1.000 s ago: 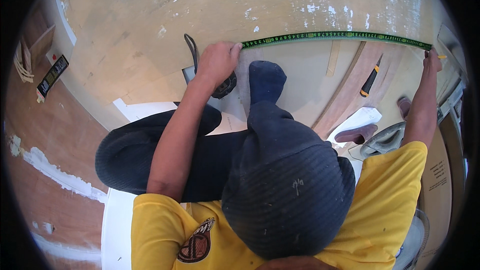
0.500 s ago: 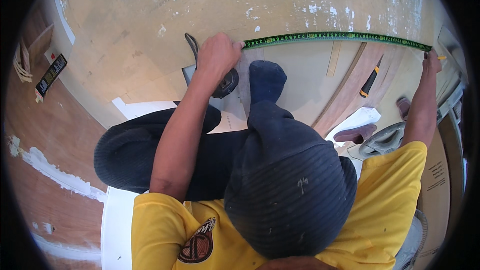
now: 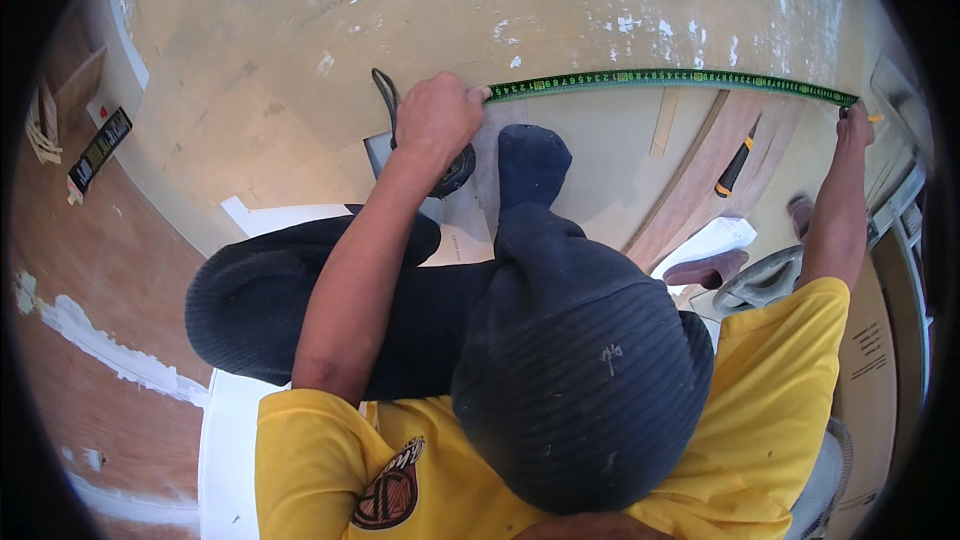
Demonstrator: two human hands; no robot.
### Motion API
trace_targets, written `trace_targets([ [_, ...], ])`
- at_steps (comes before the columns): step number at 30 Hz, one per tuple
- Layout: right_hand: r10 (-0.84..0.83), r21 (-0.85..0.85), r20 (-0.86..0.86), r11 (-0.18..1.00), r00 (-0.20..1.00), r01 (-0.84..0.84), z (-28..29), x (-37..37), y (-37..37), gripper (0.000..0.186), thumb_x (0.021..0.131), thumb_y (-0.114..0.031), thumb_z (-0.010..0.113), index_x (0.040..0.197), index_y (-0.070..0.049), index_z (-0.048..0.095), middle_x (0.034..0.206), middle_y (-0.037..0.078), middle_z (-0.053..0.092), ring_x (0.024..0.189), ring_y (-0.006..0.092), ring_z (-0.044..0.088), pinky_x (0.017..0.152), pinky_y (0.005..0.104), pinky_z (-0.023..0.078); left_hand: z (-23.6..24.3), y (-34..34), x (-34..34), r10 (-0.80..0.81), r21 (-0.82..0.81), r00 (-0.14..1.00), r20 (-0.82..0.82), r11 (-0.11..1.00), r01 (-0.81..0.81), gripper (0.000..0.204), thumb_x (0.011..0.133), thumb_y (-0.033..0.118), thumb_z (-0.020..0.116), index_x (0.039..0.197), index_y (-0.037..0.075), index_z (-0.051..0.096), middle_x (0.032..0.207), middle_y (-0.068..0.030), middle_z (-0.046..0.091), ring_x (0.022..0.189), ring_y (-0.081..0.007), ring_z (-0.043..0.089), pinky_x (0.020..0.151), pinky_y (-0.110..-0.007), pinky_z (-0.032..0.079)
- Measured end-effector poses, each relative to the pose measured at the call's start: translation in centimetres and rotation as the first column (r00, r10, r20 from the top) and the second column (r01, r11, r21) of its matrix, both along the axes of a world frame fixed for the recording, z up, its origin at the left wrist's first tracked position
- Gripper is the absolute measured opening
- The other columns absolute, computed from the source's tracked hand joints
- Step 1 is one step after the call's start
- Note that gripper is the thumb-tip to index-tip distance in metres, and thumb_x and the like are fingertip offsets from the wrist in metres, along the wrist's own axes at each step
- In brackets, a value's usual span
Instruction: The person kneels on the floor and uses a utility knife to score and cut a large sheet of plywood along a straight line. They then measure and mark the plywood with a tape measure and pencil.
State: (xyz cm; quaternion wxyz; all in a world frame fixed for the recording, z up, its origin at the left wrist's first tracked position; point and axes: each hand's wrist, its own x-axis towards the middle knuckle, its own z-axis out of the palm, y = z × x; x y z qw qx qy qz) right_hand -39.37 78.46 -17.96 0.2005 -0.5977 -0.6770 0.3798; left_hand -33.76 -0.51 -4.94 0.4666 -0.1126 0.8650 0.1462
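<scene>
A green-and-black tape measure blade (image 3: 640,77) stretches from left to right along the edge of a large tan board. My left hand (image 3: 438,122) is closed on the blade's left end, thumb beside it. The dark tape measure case (image 3: 457,175) hangs partly hidden under that hand, and its black wrist strap (image 3: 384,100) loops out to the left. At the far right, my right hand (image 3: 856,124) pinches the other end of the blade. A thin yellow stick (image 3: 876,118), perhaps a pencil, juts out from these fingers.
The tan board (image 3: 400,30) has white scuffs. A black-and-yellow utility knife (image 3: 736,168) lies on a wooden plank (image 3: 690,170). Slippers (image 3: 706,269) and white paper (image 3: 718,238) are at right. My socked foot (image 3: 534,165) rests below the tape; a black packet (image 3: 100,153) lies far left.
The view has shifted slightly. Both hands keep their hold, and the tape stays stretched along the board.
</scene>
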Motion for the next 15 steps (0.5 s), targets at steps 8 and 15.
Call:
trace_targets([
  [8, -0.034, 0.244, 0.166, 0.97, 0.985, -0.007, 4.7, 0.7, -8.0, 0.054, 0.086, -0.025, 0.072, 0.116, 0.015, 0.051, 0.099, 0.017, 0.065, 0.067, 0.0277, 0.066, 0.055, 0.0335, 0.06, 0.1, -0.3, -0.3, 0.014, 0.041, 1.0, 0.01, 0.999, -0.014, 0.04, 0.087, 0.036, 0.066, 0.086, -0.003, 0.074, 0.083, -0.0305, 0.068, 0.086, -0.0455, 0.067, 0.083, -0.05, 0.051],
  [15, 0.301, 0.254, -0.044, 0.925, 0.953, -0.281, 10.1, 3.7, -21.4, 0.033, 0.087, -0.012, 0.058, 0.111, 0.011, 0.057, 0.1, 0.022, 0.065, 0.058, 0.0246, 0.062, 0.049, 0.032, 0.052, -0.1, -0.2, -0.2, 0.007, 0.049, 0.999, -0.04, 0.999, -0.005, 0.04, 0.086, 0.036, 0.067, 0.084, -0.003, 0.074, 0.085, -0.0304, 0.068, 0.088, -0.0452, 0.067, 0.084, -0.049, 0.051],
])
